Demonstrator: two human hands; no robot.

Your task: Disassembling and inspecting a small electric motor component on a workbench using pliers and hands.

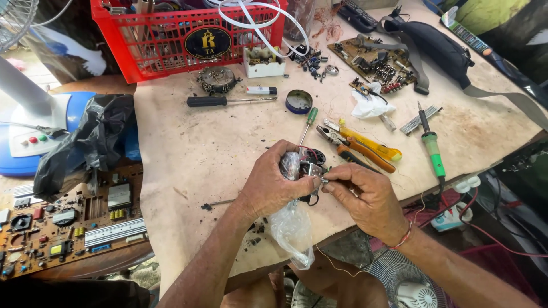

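Head view: small motor part (308, 165) with its clear plastic bag (292, 228) sat above the table's (200, 148) near edge — left hand (273, 182) closed around it, right hand (359, 191) pinching a thin wire at its side. Orange-handled pliers (359, 145) lay just beyond; green soldering iron (432, 149) farther right.

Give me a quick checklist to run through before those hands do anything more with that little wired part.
1. Left hand has a firm grip on the small wired part: ok.
2. Right hand fingertips pinch at the part: ok.
3. Clear plastic bag kept out of the work: not ok, it hangs under the left hand.
4. Pliers nearby: ok.
5. Soldering iron off: cannot tell.
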